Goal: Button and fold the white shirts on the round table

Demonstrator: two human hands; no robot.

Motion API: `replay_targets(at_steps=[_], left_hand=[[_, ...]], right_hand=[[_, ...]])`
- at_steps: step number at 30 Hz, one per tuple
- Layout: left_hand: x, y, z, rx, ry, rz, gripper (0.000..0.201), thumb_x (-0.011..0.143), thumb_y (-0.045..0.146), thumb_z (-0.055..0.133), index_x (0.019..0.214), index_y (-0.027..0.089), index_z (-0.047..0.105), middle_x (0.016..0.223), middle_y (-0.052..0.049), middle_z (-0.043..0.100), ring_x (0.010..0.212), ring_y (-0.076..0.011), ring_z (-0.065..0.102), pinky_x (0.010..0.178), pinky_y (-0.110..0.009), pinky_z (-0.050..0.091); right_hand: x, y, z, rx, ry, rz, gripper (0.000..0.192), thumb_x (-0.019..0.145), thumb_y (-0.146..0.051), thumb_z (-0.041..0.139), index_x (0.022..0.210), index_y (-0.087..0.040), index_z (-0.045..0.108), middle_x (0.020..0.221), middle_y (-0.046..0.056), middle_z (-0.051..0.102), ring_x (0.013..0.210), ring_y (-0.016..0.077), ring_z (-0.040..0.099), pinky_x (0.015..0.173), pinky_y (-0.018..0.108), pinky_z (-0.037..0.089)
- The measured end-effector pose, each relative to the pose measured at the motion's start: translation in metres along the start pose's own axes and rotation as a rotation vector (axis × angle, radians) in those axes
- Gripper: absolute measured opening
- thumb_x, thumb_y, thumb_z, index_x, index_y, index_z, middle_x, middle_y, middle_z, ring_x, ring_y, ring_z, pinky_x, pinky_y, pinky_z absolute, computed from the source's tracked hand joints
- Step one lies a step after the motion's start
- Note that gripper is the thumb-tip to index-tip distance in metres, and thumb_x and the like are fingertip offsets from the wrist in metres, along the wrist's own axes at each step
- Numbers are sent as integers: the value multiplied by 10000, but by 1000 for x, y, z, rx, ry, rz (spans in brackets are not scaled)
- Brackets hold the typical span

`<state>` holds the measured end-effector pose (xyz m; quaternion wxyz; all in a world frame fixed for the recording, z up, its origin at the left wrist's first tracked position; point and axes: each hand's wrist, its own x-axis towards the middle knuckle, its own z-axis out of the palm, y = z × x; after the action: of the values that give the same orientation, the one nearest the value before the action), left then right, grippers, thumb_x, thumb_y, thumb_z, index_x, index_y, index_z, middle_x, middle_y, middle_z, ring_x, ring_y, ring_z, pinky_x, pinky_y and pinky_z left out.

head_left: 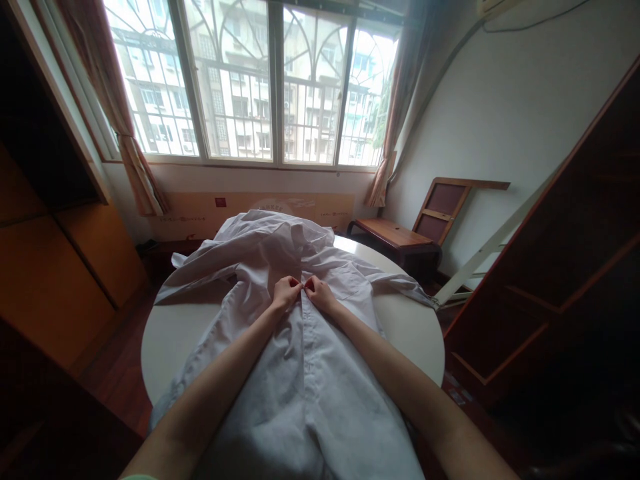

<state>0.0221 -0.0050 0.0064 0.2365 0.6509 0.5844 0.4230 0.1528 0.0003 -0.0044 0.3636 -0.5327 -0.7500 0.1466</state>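
Observation:
A white button-front shirt lies spread over a round white table, its collar end toward the window and its lower part hanging toward me. Both hands meet at the front placket, in the upper middle of the garment. With fingertips pinched, my left hand grips the placket edge from the left. My right hand pinches the same edge from the right, almost touching the left. Whatever button sits between the fingertips is too small to make out. One sleeve stretches left, the other right across the tabletop.
Beyond the table stands a low wooden bench at the right, with a wooden frame panel behind it. A white metal ladder leans at the right beside a dark wooden door. Orange cabinets stand left.

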Motion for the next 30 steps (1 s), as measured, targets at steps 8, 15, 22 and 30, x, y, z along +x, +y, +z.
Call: replay_targets(at_steps=[8, 15, 22, 30], left_hand=[[-5, -5, -2, -83, -10, 45, 87, 689, 220, 597, 686, 146, 642, 713, -43, 658, 683, -142, 594, 630, -224, 431], [-7, -6, -1, -107, 14, 72, 102, 668, 244, 602, 641, 148, 626, 652, -26, 639, 646, -143, 584, 609, -234, 428], [-10, -2, -2, -73, 16, 89, 92, 667, 224, 600, 618, 147, 610, 629, -17, 625, 622, -133, 572, 593, -228, 420], [-16, 8, 2, 75, 62, 149, 91, 700, 219, 562, 635, 156, 562, 652, -12, 600, 622, -120, 539, 609, -225, 390]], right_hand=[[-1, -2, -3, 46, 2, 26, 46, 731, -139, 529, 707, -179, 525, 721, 21, 613, 686, 139, 545, 660, 246, 412], [-2, -3, -6, 50, -21, 13, 65, 708, -111, 535, 703, -173, 519, 709, 15, 603, 679, 133, 531, 652, 239, 398], [0, -3, -5, 50, -45, 53, 88, 754, -171, 533, 676, -178, 493, 670, -2, 572, 644, 120, 506, 611, 228, 378], [-2, 0, -2, 74, 0, 42, 117, 747, -125, 489, 652, -187, 459, 644, -16, 540, 630, 114, 484, 615, 226, 378]])
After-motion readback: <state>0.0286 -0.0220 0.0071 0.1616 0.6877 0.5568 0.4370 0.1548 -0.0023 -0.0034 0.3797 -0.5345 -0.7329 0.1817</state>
